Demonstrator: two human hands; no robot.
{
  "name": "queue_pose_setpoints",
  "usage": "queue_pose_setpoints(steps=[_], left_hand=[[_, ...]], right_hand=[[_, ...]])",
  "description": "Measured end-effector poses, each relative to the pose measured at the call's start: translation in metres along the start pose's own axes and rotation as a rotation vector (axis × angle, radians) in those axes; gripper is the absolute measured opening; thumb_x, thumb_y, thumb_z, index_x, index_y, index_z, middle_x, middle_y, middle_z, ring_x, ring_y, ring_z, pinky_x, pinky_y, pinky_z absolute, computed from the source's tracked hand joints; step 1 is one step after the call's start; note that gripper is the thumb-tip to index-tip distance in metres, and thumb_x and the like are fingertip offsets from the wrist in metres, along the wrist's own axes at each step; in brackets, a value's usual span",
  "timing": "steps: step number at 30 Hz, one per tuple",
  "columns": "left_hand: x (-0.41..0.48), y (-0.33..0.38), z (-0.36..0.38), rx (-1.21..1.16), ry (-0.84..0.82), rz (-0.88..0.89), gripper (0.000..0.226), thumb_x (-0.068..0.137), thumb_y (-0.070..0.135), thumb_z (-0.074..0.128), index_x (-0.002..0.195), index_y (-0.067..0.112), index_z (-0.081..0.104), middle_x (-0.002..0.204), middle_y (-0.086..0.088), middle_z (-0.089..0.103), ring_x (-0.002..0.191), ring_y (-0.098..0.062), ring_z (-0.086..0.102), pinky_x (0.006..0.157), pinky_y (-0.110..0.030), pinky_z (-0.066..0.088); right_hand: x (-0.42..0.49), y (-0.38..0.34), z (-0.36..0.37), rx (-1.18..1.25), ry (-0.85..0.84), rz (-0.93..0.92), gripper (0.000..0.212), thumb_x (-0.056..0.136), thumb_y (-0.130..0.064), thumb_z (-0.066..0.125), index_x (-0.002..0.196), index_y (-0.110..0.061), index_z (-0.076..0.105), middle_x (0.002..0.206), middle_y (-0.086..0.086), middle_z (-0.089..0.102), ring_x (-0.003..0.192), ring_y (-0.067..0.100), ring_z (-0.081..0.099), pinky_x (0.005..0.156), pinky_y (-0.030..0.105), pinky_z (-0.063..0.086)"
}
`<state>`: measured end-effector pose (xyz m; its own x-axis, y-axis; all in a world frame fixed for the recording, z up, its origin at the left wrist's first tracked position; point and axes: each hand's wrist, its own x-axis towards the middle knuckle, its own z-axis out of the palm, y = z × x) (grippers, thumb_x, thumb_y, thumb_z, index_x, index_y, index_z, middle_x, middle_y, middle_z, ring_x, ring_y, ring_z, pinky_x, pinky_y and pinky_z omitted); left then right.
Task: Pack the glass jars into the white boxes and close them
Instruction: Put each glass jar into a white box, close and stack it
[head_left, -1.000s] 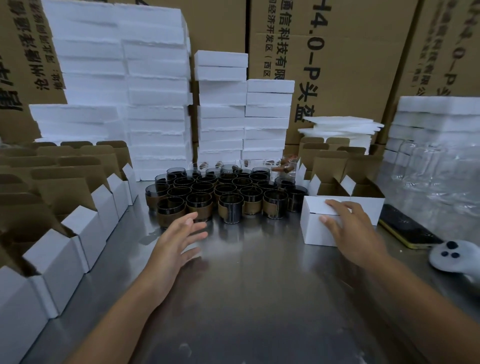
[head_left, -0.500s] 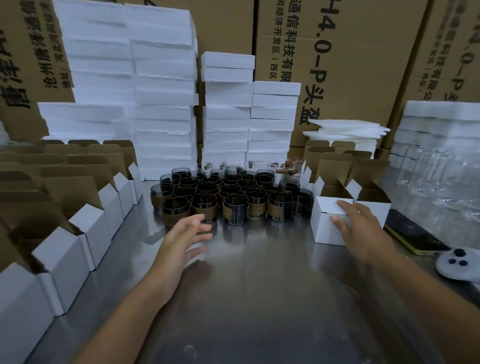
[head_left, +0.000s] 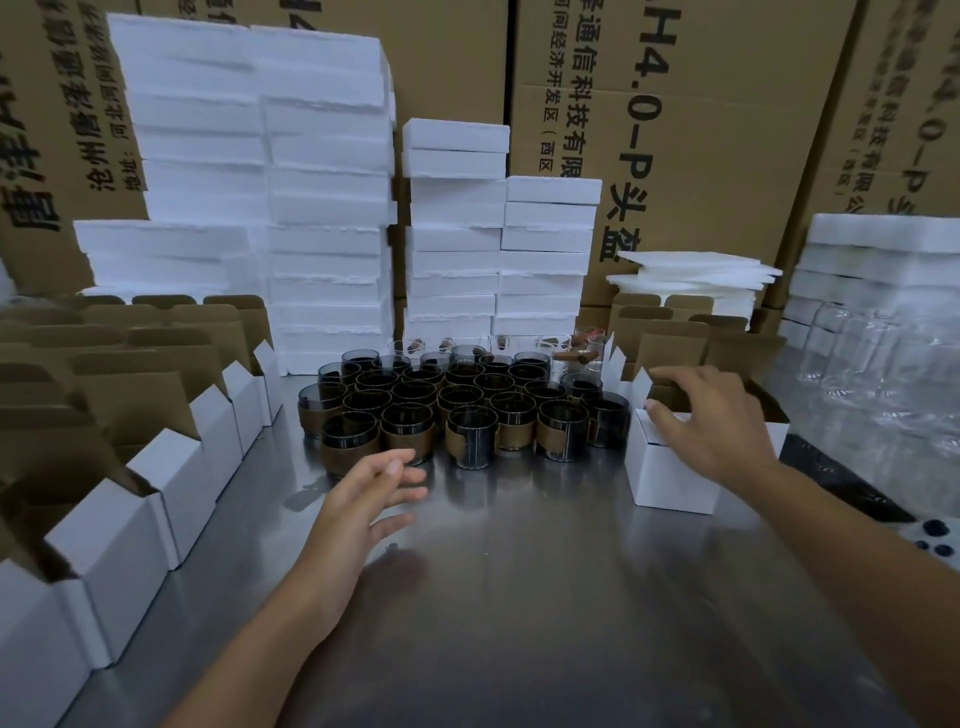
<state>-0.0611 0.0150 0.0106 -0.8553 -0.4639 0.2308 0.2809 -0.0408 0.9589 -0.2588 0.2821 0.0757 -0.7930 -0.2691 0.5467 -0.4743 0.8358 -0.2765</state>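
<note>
Head view: at lower centre the left hand (head_left: 363, 499) hovers over the steel worktop (head_left: 519, 597), fingers straight and loose, holding nothing. Just beyond it cluster the glass jars (head_left: 457, 395), dark with brown bands. At right, the right hand (head_left: 711, 421) spreads relaxed fingers over a white box (head_left: 670, 478); whether they touch it is unclear. White foam slabs (head_left: 322, 208) are stacked behind.

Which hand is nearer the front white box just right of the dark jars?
Right. The right hand is spread over the top of the white box; the left hand hovers above the steel table well to its left, in front of the dark jars.
</note>
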Motion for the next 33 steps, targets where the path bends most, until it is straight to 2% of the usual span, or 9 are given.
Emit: queue_pose_setpoints(steps=[4, 8, 13, 17, 19, 24, 28, 30, 33], left_hand=[[0.005, -0.007, 0.001, 0.028, -0.012, 0.013, 0.04, 0.075, 0.042, 0.053, 0.107, 0.021, 0.065, 0.095, 0.0, 0.072, 0.094, -0.015, 0.068, 0.079, -0.031, 0.05], [0.011, -0.013, 0.0, 0.045, 0.009, 0.033, 0.032, 0.076, 0.04, 0.053, 0.1, 0.025, 0.069, 0.092, 0.0, 0.072, 0.092, -0.017, 0.068, 0.078, -0.032, 0.049], [0.017, -0.016, 0.0, 0.061, 0.009, 0.046, 0.026, 0.077, 0.04, 0.054, 0.092, 0.032, 0.073, 0.091, -0.001, 0.072, 0.09, -0.018, 0.069, 0.076, -0.033, 0.049], [0.014, -0.014, 0.003, 0.067, 0.004, 0.064, 0.026, 0.074, 0.042, 0.055, 0.091, 0.033, 0.073, 0.089, -0.001, 0.071, 0.088, -0.016, 0.068, 0.076, -0.033, 0.049], [0.013, -0.013, 0.005, 0.069, 0.002, 0.071, 0.025, 0.073, 0.043, 0.055, 0.09, 0.035, 0.073, 0.088, 0.0, 0.071, 0.086, -0.015, 0.068, 0.076, -0.033, 0.048], [0.01, -0.01, 0.006, 0.071, 0.011, 0.076, 0.023, 0.076, 0.039, 0.054, 0.089, 0.034, 0.073, 0.086, 0.001, 0.071, 0.084, -0.014, 0.068, 0.077, -0.034, 0.048], [0.008, -0.008, 0.006, 0.087, 0.013, 0.087, 0.023, 0.078, 0.038, 0.053, 0.089, 0.033, 0.072, 0.086, 0.001, 0.07, 0.084, -0.013, 0.068, 0.076, -0.033, 0.047], [0.007, -0.006, 0.007, 0.081, 0.025, 0.098, 0.024, 0.077, 0.036, 0.053, 0.09, 0.03, 0.072, 0.085, 0.001, 0.07, 0.084, -0.014, 0.068, 0.077, -0.033, 0.047], [0.005, -0.003, 0.01, 0.063, 0.054, 0.117, 0.028, 0.075, 0.034, 0.057, 0.096, 0.021, 0.069, 0.085, 0.002, 0.071, 0.085, -0.013, 0.068, 0.08, -0.032, 0.047]], right_hand=[[0.02, -0.012, 0.01, -0.044, -0.101, 0.032, 0.032, 0.094, -0.041, 0.05, 0.123, -0.03, 0.058, 0.129, 0.002, 0.058, 0.127, 0.026, 0.041, 0.106, 0.048, 0.028], [0.036, -0.025, 0.018, 0.008, 0.056, 0.175, 0.024, 0.092, -0.028, 0.055, 0.115, -0.02, 0.054, 0.1, 0.004, 0.066, 0.102, 0.027, 0.058, 0.1, 0.044, 0.039], [0.047, -0.025, 0.023, -0.02, 0.001, 0.337, 0.012, 0.09, -0.025, 0.061, 0.09, -0.013, 0.062, 0.077, 0.004, 0.059, 0.084, 0.024, 0.059, 0.095, 0.042, 0.041], [0.051, -0.023, 0.021, -0.037, 0.028, 0.371, 0.01, 0.087, -0.022, 0.063, 0.086, -0.013, 0.069, 0.083, 0.005, 0.066, 0.081, 0.023, 0.056, 0.084, 0.034, 0.034], [0.051, -0.024, 0.018, -0.029, 0.069, 0.371, 0.01, 0.087, -0.02, 0.063, 0.088, -0.013, 0.071, 0.087, 0.006, 0.068, 0.087, 0.026, 0.06, 0.079, 0.032, 0.033], [0.051, -0.027, 0.011, 0.075, 0.203, 0.324, 0.013, 0.089, -0.015, 0.062, 0.096, -0.009, 0.07, 0.093, 0.009, 0.07, 0.087, 0.027, 0.063, 0.085, 0.038, 0.048], [0.057, -0.033, -0.007, 0.238, 0.32, 0.33, 0.021, 0.089, -0.015, 0.061, 0.109, -0.011, 0.065, 0.103, 0.008, 0.068, 0.086, 0.021, 0.06, 0.076, 0.031, 0.046], [0.059, -0.04, -0.02, 0.386, 0.376, 0.314, 0.018, 0.088, -0.015, 0.06, 0.106, -0.014, 0.062, 0.096, 0.004, 0.066, 0.075, 0.011, 0.051, 0.066, 0.024, 0.041], [0.045, -0.067, -0.037, 0.575, 0.415, 0.153, 0.011, 0.086, -0.015, 0.06, 0.091, -0.023, 0.055, 0.069, -0.013, 0.056, 0.063, 0.003, 0.049, 0.059, 0.017, 0.04]])
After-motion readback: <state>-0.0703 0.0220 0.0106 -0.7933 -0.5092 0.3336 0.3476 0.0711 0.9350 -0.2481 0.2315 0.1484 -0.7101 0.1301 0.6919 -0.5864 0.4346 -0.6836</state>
